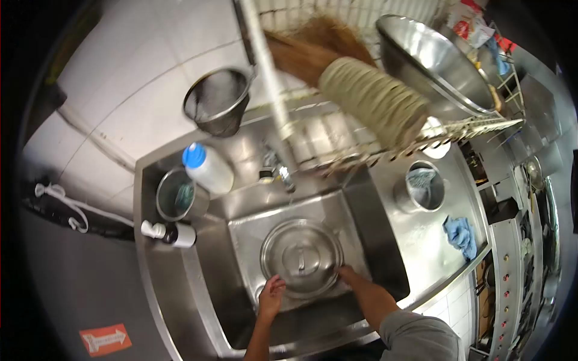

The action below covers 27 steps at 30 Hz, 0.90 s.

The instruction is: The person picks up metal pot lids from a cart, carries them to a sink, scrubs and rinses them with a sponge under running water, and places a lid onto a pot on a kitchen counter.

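A round metal pot lid (289, 256) with a strap handle in its middle lies in the sink basin (244, 231), top side up. At the lid's right edge is my right hand (344, 272), its fingers closed on the rim and partly hidden. My left hand (273, 293) is by the lid's lower left edge, palm turned partly up, with fingers apart and nothing in them. Whether its fingertips touch the rim, I cannot tell. Behind the basin stands the faucet (283, 171).
Left ledge: a blue-capped bottle (209, 169), a metal container (174, 195) and a pump bottle (177, 234). Right drainboard: a metal pot (415, 201) with a cloth and a blue rag (460, 236). A strainer (217, 102) hangs behind; a wire rack (385, 150) overhangs, holding a large bowl (439, 66).
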Each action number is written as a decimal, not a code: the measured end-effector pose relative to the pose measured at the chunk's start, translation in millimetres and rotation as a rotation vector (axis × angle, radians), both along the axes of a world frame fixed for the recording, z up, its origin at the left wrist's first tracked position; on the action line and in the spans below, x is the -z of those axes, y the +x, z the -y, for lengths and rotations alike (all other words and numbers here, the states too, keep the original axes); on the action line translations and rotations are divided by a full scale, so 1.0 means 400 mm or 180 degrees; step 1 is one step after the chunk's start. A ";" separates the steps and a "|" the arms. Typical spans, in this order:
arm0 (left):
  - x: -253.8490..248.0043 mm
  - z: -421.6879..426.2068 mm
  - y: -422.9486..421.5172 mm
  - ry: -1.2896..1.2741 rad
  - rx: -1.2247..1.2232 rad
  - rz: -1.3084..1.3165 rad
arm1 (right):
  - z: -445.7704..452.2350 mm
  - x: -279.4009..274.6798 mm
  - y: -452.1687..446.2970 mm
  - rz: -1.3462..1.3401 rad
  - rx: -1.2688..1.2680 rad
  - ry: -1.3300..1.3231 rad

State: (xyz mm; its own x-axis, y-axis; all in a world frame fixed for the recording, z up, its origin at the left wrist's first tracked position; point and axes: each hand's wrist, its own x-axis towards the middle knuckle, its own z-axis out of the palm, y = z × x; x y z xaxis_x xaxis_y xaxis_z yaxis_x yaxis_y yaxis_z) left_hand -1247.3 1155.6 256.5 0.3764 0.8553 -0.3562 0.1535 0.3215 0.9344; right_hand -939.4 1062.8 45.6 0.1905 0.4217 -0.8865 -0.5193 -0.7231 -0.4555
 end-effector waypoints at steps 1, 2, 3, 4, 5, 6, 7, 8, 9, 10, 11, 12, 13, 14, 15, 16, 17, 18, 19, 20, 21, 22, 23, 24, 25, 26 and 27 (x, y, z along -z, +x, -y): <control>0.106 -0.032 0.032 -0.0377 -0.0185 -0.0105 | 0.004 0.069 0.032 -0.0223 -0.0134 0.0300; 0.209 -0.065 0.066 -0.0751 -0.0393 -0.0197 | -0.025 0.017 0.039 -0.0196 -0.0160 0.0180; 0.335 -0.072 0.077 -0.0896 -0.0572 -0.0317 | -0.030 -0.059 0.024 -0.0159 -0.0184 0.0013; 0.457 -0.080 0.089 -0.1042 -0.0759 -0.0429 | -0.037 -0.128 0.038 0.0151 -0.0840 0.0033; 0.567 -0.088 0.103 -0.1186 -0.0953 -0.0532 | -0.043 -0.192 0.050 0.0449 -0.1506 0.0028; 0.507 -0.093 0.139 -0.1135 -0.0897 -0.0792 | -0.046 -0.236 0.051 0.1555 -0.1940 0.0535; 0.441 -0.099 0.176 -0.1090 -0.0838 -0.1051 | -0.044 -0.280 0.059 0.2655 -0.2368 0.1046; 0.436 -0.105 0.204 -0.1191 -0.0832 -0.1085 | -0.057 -0.365 0.095 0.3320 -0.2652 0.1415; 0.458 -0.111 0.225 -0.1193 -0.0809 -0.1066 | -0.082 -0.481 0.135 0.3965 -0.2929 0.1797; 0.496 -0.113 0.241 -0.1192 -0.0956 -0.0799 | -0.085 -0.632 0.164 0.3898 -0.1882 0.1854; 0.516 -0.114 0.254 -0.1188 -0.1110 -0.0527 | -0.085 -0.767 0.211 0.3778 -0.0850 0.1890; 0.507 -0.115 0.273 -0.1264 -0.1089 -0.0494 | -0.072 -0.831 0.282 0.4654 -0.0413 0.1935; 0.500 -0.119 0.283 -0.1294 -0.1078 -0.0505 | -0.062 -0.884 0.369 0.5659 -0.0097 0.1647; 0.521 -0.129 0.288 -0.1035 -0.0692 -0.0871 | -0.068 -0.943 0.445 0.6081 0.0125 0.1287; 0.541 -0.126 0.293 -0.0790 -0.0349 -0.1228 | -0.071 -0.974 0.509 0.5763 0.0421 0.0782; 0.559 -0.121 0.290 -0.0828 -0.0453 -0.1250 | -0.039 -0.914 0.618 0.5443 0.0274 0.0446; 0.572 -0.132 0.294 -0.0753 -0.0426 -0.1352 | -0.046 -0.850 0.710 0.5124 0.0123 0.0160; 0.573 -0.142 0.289 -0.0682 -0.0402 -0.1461 | -0.075 -0.858 0.717 0.5081 0.0029 0.0280; 0.550 -0.158 0.287 0.0179 -0.0434 -0.2001 | -0.092 -0.881 0.716 0.3361 0.0290 0.0554; 0.513 -0.185 0.301 0.1041 -0.0435 -0.2526 | -0.112 -0.902 0.718 0.1642 0.0495 0.0724; 0.415 -0.232 0.329 0.0725 -0.0898 -0.2003 | -0.127 -0.904 0.725 0.1622 0.0412 0.0754; 0.303 -0.291 0.360 0.0423 -0.1344 -0.1474 | -0.131 -0.898 0.726 0.1750 0.0315 0.0903; 0.299 -0.342 0.382 0.0617 -0.1578 -0.0332 | -0.132 -0.892 0.716 0.1864 0.0234 0.1036; 0.218 -0.403 0.413 0.0322 -0.1523 0.0341 | -0.144 -0.899 0.690 0.1807 0.0278 0.1123; 0.083 -0.441 0.451 -0.0009 -0.1581 0.0726 | -0.155 -0.902 0.659 0.1776 0.0218 0.1147; -0.044 -0.469 0.484 -0.0336 -0.1635 0.1121 | -0.161 -0.903 0.621 0.1890 0.0074 0.1227; -0.116 -0.503 0.502 -0.0670 -0.1525 0.1417 | -0.173 -0.914 0.578 0.2005 -0.0077 0.1309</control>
State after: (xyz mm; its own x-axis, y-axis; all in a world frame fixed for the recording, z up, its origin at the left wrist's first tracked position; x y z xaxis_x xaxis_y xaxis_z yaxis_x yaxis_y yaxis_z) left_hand -1046.4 1356.7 302.8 0.1229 0.8934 -0.4322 -0.4350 0.4399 0.7856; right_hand -708.0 1131.9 411.1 0.5961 0.7057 -0.3829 -0.0573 -0.4382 -0.8970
